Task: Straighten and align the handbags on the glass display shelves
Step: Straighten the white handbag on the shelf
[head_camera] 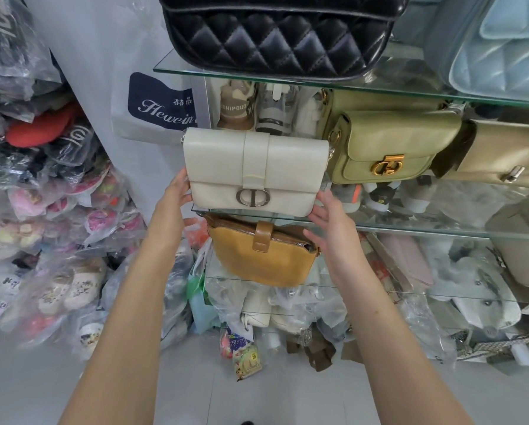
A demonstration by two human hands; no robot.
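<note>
A cream flap handbag (220, 161) with a silver clasp stands at the left end of the middle glass shelf (410, 230), slightly tilted. My left hand (174, 197) touches its left side with straight fingers. My right hand (327, 222) is at its lower right corner, fingers spread and relaxed. To its right sit an olive bag (389, 139) with a gold clasp and a gold bag (508, 148). A black quilted bag (278, 32) and a pale blue quilted bag (502, 47) stand on the top shelf. A mustard bag (263, 262) leans on the lower shelf.
Piles of shoes in clear plastic bags (42, 210) fill the left side. More plastic-wrapped goods (287, 311) crowd the floor under the shelves. A beige bag (521, 240) sits at the far right. Grey floor tiles (257, 403) lie below my arms.
</note>
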